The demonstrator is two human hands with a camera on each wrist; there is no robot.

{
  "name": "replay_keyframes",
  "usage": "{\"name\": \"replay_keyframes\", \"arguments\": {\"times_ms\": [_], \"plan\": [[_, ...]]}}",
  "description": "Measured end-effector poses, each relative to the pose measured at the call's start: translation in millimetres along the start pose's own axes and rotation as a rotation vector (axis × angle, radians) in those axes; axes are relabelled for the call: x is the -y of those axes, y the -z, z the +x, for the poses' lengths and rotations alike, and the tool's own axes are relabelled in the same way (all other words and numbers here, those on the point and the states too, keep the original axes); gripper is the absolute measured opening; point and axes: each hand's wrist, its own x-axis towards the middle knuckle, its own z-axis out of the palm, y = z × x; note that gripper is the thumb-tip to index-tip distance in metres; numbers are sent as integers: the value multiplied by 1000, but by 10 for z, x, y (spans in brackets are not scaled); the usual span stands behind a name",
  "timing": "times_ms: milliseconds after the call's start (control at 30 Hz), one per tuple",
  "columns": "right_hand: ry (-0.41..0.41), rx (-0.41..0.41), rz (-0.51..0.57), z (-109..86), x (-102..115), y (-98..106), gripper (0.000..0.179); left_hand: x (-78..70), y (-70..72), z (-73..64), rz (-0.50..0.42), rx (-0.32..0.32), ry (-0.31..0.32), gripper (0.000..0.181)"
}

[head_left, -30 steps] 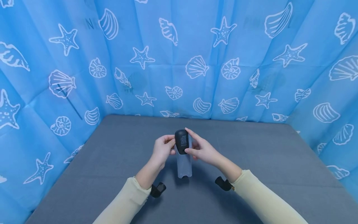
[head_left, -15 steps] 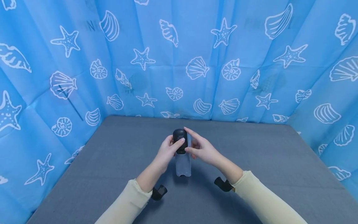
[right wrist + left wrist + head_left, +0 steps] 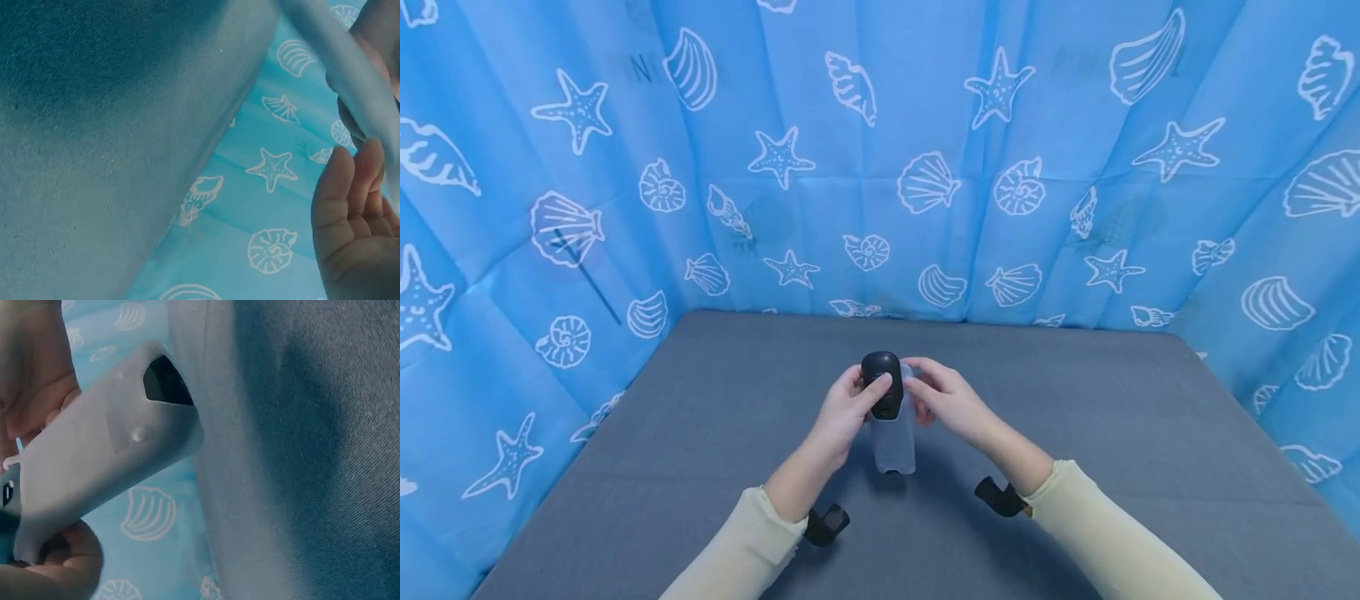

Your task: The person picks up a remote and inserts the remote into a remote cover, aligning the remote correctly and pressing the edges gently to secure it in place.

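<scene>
A black remote control (image 3: 880,364) stands nearly upright in mid-view, its lower part inside a translucent sleeve (image 3: 895,450). The sleeve's flap extends up along the remote's right side. My left hand (image 3: 847,408) grips the remote, thumb across its black face and fingers behind. At the right side, my right hand (image 3: 946,396) pinches the sleeve's edge between thumb and index finger. In the left wrist view, the sleeve (image 3: 94,437) has a cutout at its end with black showing through. The right wrist view shows the right hand (image 3: 356,231) with bent fingers beside the sleeve.
A grey cloth-covered table (image 3: 700,433) lies beneath the hands. Blue curtains (image 3: 865,200) with white shell prints enclose its back and sides. Black straps (image 3: 826,527) sit at both wrists below the cream sleeves.
My left thumb has moved from the remote's left edge onto its black face. My right index finger and thumb have shifted from the remote to the sleeve's right edge.
</scene>
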Motion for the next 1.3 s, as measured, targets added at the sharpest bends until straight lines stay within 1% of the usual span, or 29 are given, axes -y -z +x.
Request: {"name": "replay_keyframes", "arguments": {"times_ms": [100,200,267,333,400,467,533,600,733,833,933,1033,1100,1200,1300], "plan": [[-25,-30,66,8,18,0,29,8,18,0,-23,27,-13,39],[-75,-56,155,26,28,-6,24,12,42,-1,-34,49,-26,37],[-85,-83,191,33,29,-11,18,11,54,-3,-36,58,-31,36],[-79,-111,175,40,19,-18,13,8,63,-7,-29,64,-36,36],[-60,-132,127,43,10,-24,11,6,68,-11,-23,66,-39,35],[-52,-131,65,41,4,-27,9,7,73,-14,-18,69,-44,35],[-54,-108,24,33,0,-24,11,7,76,-18,-21,79,-51,35],[-54,-72,21,23,1,-14,17,6,81,-23,-18,91,-58,35],[-53,23,71,12,4,24,25,-6,94,-36,-11,114,-77,36],[-46,98,105,19,8,66,28,-18,107,-41,-13,129,-91,39],[-40,160,125,24,17,115,28,-36,115,-43,-15,154,-99,41],[-54,206,128,29,31,160,24,-41,122,-42,-7,179,-100,41],[-63,228,124,32,44,183,21,-46,122,-47,0,186,-98,41],[-83,241,127,34,52,203,17,-41,125,-48,9,195,-96,42],[-113,211,142,31,52,205,15,-38,130,-46,3,213,-108,44]]}}
